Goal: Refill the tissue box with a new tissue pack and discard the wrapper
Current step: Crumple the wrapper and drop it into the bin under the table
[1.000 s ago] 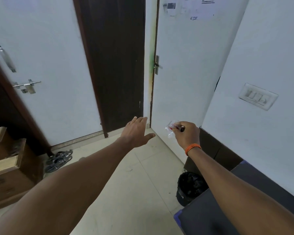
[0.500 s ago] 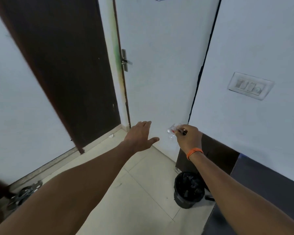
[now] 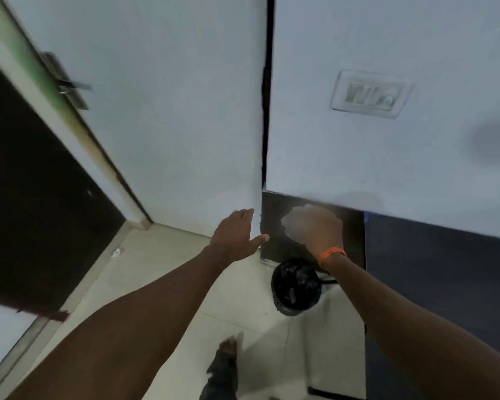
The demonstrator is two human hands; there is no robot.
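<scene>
My right hand (image 3: 319, 229), with an orange band at the wrist, is closed on a crumpled clear plastic wrapper (image 3: 291, 222) that shows blurred at the knuckles. It hovers above and slightly behind a small black bin (image 3: 296, 287) lined with a black bag, standing on the floor by the wall corner. My left hand (image 3: 237, 236) is stretched forward to the left of the right hand, fingers apart, holding nothing. The tissue box is out of view.
A white door (image 3: 171, 111) with a metal handle (image 3: 70, 85) stands ahead, a dark doorway (image 3: 26, 183) to its left. A switch plate (image 3: 370, 93) is on the right wall. A dark surface (image 3: 445, 278) fills the right side. My foot (image 3: 225, 362) is on the pale tiled floor.
The view has swung right and down, so the bin now lies close below my right hand. Both hands have kept their pose, the right still gripping the wrapper.
</scene>
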